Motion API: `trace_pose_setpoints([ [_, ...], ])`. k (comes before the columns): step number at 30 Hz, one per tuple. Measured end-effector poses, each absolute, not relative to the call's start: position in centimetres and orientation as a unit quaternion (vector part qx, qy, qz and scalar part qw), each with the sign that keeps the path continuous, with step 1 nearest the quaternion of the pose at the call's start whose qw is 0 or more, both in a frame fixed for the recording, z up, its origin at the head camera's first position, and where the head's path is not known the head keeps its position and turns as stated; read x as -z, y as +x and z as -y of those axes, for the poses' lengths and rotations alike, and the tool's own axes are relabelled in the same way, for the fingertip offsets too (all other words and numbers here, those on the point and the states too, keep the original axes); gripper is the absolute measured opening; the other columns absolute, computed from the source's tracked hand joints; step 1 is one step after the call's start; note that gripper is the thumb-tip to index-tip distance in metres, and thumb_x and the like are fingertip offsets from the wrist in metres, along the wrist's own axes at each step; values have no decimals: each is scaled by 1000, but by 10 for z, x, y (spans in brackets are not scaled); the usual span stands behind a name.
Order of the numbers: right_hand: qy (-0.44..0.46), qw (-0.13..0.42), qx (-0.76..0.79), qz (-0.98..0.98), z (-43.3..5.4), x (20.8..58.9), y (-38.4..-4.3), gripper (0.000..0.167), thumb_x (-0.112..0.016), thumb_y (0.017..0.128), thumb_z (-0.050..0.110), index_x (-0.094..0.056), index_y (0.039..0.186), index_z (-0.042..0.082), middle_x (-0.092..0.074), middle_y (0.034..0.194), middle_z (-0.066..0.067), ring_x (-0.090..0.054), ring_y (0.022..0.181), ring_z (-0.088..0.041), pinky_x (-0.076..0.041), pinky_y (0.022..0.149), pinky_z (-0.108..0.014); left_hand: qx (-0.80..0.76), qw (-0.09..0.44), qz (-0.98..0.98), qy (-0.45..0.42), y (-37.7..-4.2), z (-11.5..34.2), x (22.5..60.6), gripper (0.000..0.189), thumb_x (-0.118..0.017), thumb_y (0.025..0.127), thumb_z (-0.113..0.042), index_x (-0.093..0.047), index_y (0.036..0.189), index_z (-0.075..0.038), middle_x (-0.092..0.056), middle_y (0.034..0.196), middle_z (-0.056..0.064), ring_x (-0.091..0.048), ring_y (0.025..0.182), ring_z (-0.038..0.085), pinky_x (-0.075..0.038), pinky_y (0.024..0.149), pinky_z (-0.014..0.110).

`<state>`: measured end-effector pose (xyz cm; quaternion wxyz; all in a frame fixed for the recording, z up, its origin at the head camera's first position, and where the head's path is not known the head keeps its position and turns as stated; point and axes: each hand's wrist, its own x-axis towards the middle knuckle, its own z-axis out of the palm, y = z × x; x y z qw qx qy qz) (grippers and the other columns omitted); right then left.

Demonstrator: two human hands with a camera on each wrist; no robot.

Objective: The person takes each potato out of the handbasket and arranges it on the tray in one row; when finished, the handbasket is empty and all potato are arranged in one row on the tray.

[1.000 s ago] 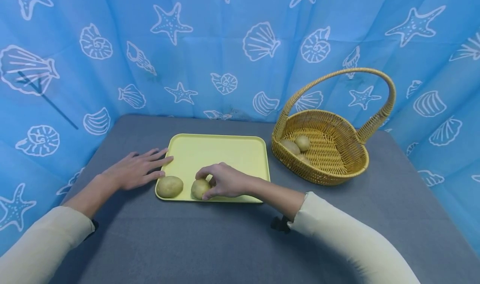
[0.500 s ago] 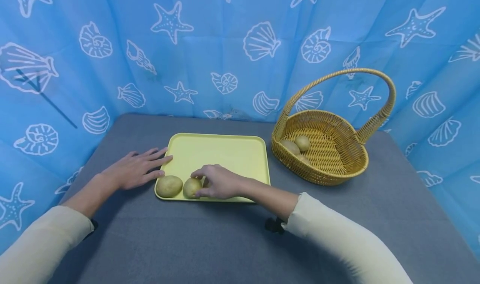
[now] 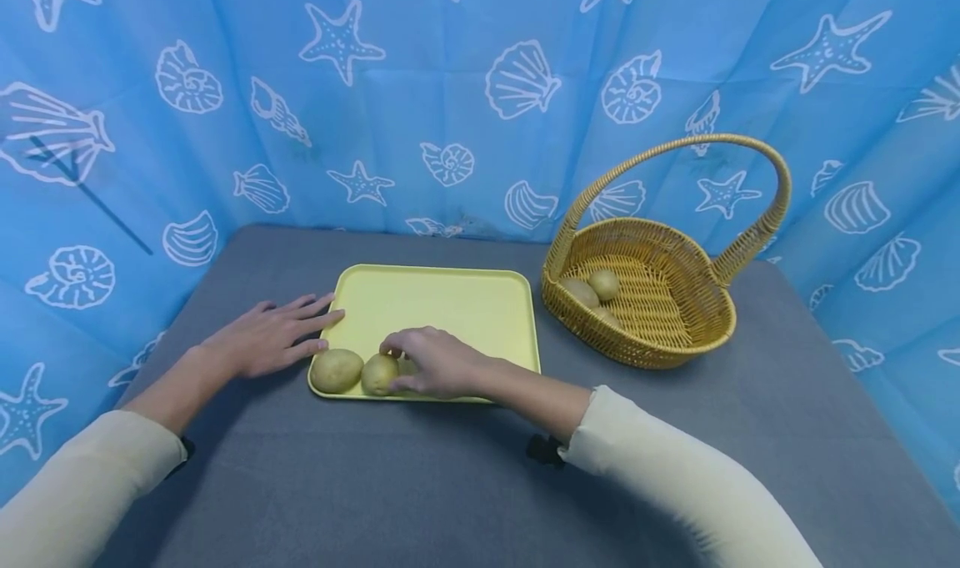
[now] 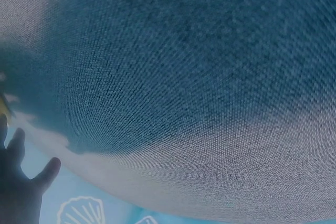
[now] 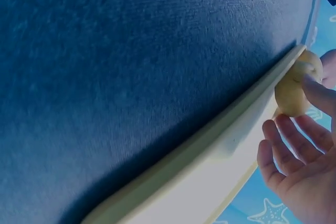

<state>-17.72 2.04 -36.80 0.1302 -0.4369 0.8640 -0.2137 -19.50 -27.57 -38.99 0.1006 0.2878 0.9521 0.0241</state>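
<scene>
A pale yellow rectangular tray lies on the grey cloth. My right hand holds a potato by its right side at the tray's near edge, thumb in front and fingers behind. Left of it, in the near left corner, lies another potato, close against the held one or touching it. My left hand is spread at the tray's left side, its straight fingertips over the rim. In the right wrist view the thumb and fingers surround the potato. Only part of my left hand shows in the left wrist view.
A wicker basket with a tall arched handle stands right of the tray. Several potatoes sit at its left inside. A blue curtain with shells and starfish hangs behind the grey-covered table.
My right hand has moved left along the tray's near edge with its potato, bringing it up beside the corner potato. My left hand has stayed in place.
</scene>
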Motion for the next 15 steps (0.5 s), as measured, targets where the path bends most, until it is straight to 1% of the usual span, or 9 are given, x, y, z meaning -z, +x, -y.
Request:
trace_pose_setpoints([
  [4,-437,149,209,-862,-30,364,-177,48,-76,91,22,-60,133,7,-66,127,-5,-63,114,-19,-50,93,-30,-22,98,-952,290,-195,275,391,60,-37,105,-53,-36,157,-23,-26,163,11,-29,146,40,-28,103,72],
  [8,-445,165,206,-856,-54,354,-177,54,-75,91,21,-55,139,5,-62,133,-9,-62,116,-23,-50,94,-37,-26,94,-951,294,-194,275,392,59,-38,105,-52,-36,156,-23,-26,163,11,-28,146,40,-28,103,72],
  [11,-453,166,202,-852,-80,342,-177,55,-75,91,18,-55,139,3,-61,133,-12,-62,116,-26,-50,95,-41,-27,93,-950,297,-194,275,391,59,-39,105,-52,-36,156,-22,-26,163,11,-28,146,40,-28,104,72],
  [15,-450,153,204,-856,-118,322,-180,53,-77,90,16,-57,136,2,-63,131,-12,-64,114,-29,-51,94,-42,-25,92,-950,297,-193,276,389,58,-40,106,-50,-37,156,-22,-27,163,11,-28,146,40,-28,103,72],
])
